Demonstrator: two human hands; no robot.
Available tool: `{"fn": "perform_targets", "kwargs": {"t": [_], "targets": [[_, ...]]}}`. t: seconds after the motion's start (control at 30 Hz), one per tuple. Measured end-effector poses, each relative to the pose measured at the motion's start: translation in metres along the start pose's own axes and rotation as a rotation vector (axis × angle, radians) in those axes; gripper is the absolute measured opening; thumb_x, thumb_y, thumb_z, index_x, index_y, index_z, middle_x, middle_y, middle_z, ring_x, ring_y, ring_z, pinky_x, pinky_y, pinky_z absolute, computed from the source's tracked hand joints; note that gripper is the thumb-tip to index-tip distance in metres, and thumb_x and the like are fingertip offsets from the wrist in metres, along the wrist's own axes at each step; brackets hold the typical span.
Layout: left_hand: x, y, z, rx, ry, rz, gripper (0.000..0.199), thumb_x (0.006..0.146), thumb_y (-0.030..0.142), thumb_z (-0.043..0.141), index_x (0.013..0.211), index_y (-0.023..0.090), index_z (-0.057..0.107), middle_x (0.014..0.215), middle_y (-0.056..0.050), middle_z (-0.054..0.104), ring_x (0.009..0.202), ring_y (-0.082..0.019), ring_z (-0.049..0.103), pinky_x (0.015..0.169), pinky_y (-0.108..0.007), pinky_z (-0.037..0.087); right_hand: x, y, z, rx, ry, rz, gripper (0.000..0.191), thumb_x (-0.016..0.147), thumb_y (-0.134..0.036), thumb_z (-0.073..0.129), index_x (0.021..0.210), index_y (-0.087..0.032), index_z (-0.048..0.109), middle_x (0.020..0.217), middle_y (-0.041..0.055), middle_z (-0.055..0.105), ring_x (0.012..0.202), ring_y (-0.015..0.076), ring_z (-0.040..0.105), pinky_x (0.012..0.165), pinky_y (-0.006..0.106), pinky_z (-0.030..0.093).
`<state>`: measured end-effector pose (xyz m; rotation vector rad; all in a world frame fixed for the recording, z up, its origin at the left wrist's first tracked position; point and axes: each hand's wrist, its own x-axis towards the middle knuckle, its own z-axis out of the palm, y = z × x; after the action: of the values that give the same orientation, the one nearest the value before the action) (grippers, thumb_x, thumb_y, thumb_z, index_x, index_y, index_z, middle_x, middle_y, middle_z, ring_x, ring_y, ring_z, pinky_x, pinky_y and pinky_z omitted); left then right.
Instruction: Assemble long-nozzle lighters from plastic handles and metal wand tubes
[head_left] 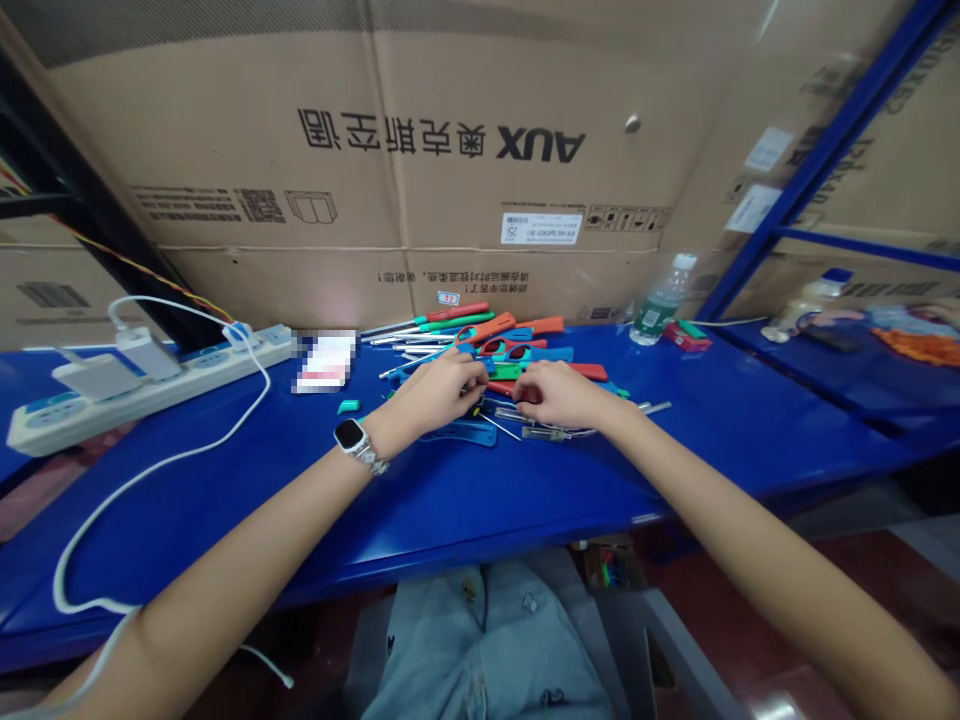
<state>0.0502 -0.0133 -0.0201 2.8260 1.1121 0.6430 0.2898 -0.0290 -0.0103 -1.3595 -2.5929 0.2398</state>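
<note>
My left hand (pixel 447 388), with a watch (pixel 349 435) on the wrist, is closed with its fingers bent over the middle of the pile. What it holds, if anything, is hidden. Just right of it, my right hand (pixel 561 394) is closed too, fingertips pinched low over small parts, their contents unclear. Behind and between the hands lie several long-necked lighters with coloured handles, among them an orange lighter (pixel 491 327) and a blue lighter (pixel 551 354). A blue handle piece (pixel 469 432) lies in front of my left hand. Clear plastic pieces (pixel 544 433) and thin wires rest below my right hand.
A white power strip (pixel 217 358) with chargers and a loose white cable runs along the left. A small teal piece (pixel 349 407) lies near the watch. At the back right stands a water bottle (pixel 660 305) beside a red packet (pixel 688 338). A large cardboard box (pixel 442 210) walls the back.
</note>
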Motion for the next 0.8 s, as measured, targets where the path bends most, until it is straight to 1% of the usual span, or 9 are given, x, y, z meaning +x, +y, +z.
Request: {"fn": "perform_targets", "kwargs": {"t": [0.1,0.17,0.2,0.3,0.37,0.5,0.63,0.7,0.8], "targets": [[0.011,-0.005,0.003,-0.019,-0.073,0.063,0.017,0.093,0.02,0.058,0.097,0.018,0.074,0.1,-0.011,0.07,0.093,-0.024,0.065,0.082,-0.037,0.05,0.004,0.002,0.004,0.002,-0.041,0.004,0.014,0.083,-0.009,0.067,0.08,-0.021,0.075,0.082,0.0051,0.075,0.08,0.0215,0.064,0.07,0.033,0.035],[0.014,-0.01,0.004,-0.04,-0.125,0.071,0.016,0.091,0.019,0.06,0.097,0.017,0.075,0.098,-0.011,0.072,0.093,-0.024,0.066,0.085,-0.038,0.05,0.007,0.004,0.004,-0.025,-0.046,-0.001,0.015,0.085,-0.008,0.066,0.078,-0.02,0.074,0.081,0.0048,0.074,0.082,0.0218,0.064,0.074,0.033,0.036],[0.014,-0.012,0.005,-0.053,-0.131,0.067,0.016,0.091,0.02,0.06,0.097,0.017,0.075,0.097,-0.01,0.073,0.093,-0.024,0.066,0.086,-0.039,0.05,0.009,0.005,0.004,-0.04,-0.028,-0.012,0.015,0.086,-0.009,0.066,0.078,-0.019,0.073,0.083,0.0055,0.074,0.085,0.0225,0.064,0.076,0.034,0.037],[0.011,-0.016,0.006,-0.098,-0.069,0.049,0.019,0.094,0.025,0.06,0.102,0.016,0.074,0.099,-0.011,0.075,0.094,-0.025,0.067,0.087,-0.04,0.051,0.013,0.009,-0.001,-0.038,0.077,-0.056,0.009,0.092,-0.016,0.065,0.085,-0.018,0.071,0.1,0.0096,0.073,0.1,0.0261,0.063,0.084,0.037,0.04],[0.009,-0.016,0.007,-0.127,-0.026,0.038,0.022,0.094,0.029,0.061,0.106,0.016,0.074,0.102,-0.012,0.075,0.094,-0.026,0.068,0.086,-0.04,0.052,0.016,0.011,-0.006,0.051,0.132,-0.073,0.007,0.094,-0.016,0.063,0.09,-0.019,0.068,0.103,0.0094,0.072,0.101,0.0256,0.064,0.087,0.038,0.043],[0.011,-0.015,0.008,-0.217,0.035,-0.003,0.023,0.098,0.031,0.058,0.107,0.016,0.074,0.1,-0.011,0.077,0.088,-0.024,0.07,0.084,-0.039,0.053,0.024,0.007,-0.014,0.345,0.23,-0.111,0.007,0.095,-0.014,0.058,0.092,-0.021,0.06,0.093,0.0043,0.07,0.085,0.0195,0.064,0.079,0.034,0.048],[0.013,-0.013,0.007,-0.358,0.162,-0.047,0.03,0.104,0.035,0.051,0.1,0.016,0.074,0.097,-0.011,0.078,0.087,-0.022,0.071,0.086,-0.038,0.054,0.033,-0.003,-0.012,0.569,0.378,-0.144,0.008,0.1,-0.023,0.057,0.092,-0.023,0.055,0.086,0.0012,0.064,0.074,0.0164,0.059,0.07,0.033,0.048],[0.012,-0.013,0.006,-0.461,0.202,-0.064,0.027,0.1,0.039,0.06,0.102,0.016,0.073,0.098,-0.01,0.078,0.088,-0.022,0.071,0.085,-0.037,0.055,0.039,-0.008,-0.011,0.687,0.428,-0.157,0.01,0.101,-0.029,0.057,0.093,-0.024,0.054,0.087,0.001,0.063,0.073,0.0157,0.058,0.07,0.032,0.049],[0.008,-0.013,0.005,-0.589,0.169,-0.078,0.032,0.089,0.043,0.075,0.108,0.017,0.074,0.096,-0.008,0.078,0.088,-0.021,0.071,0.085,-0.035,0.055,0.046,-0.012,-0.013,0.778,0.491,-0.195,0.014,0.099,-0.035,0.062,0.093,-0.024,0.055,0.089,0.0015,0.065,0.076,0.016,0.06,0.073,0.033,0.051]]}}
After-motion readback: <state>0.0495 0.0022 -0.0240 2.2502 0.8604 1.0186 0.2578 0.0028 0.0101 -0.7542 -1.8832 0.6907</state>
